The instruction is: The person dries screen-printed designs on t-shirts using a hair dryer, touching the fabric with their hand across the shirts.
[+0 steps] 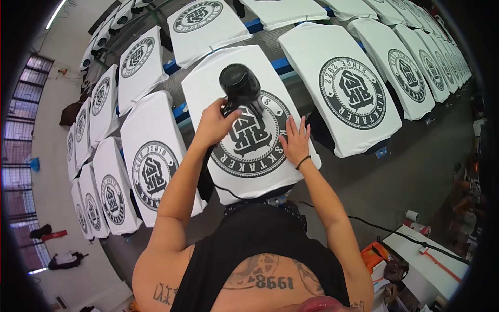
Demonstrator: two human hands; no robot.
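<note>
My left hand point(215, 122) is closed around the handle of a black hair dryer point(240, 83), holding it over the upper part of a printed white T-shirt point(223, 67). The dryer hides part of the round black print point(252, 135). On the right side of that print my right hand point(297, 139) lies flat, fingers spread, touching the cloth. The shirt is stretched over a board directly in front of me. A black cord point(226, 191) runs down from near my left hand.
More printed white shirts point(338, 47) lie on boards in rows left, right and behind. Blue rail parts point(281, 66) show between boards. The cord point(384, 227) continues right to a white table point(426, 270), with an orange bag point(375, 255) beside it.
</note>
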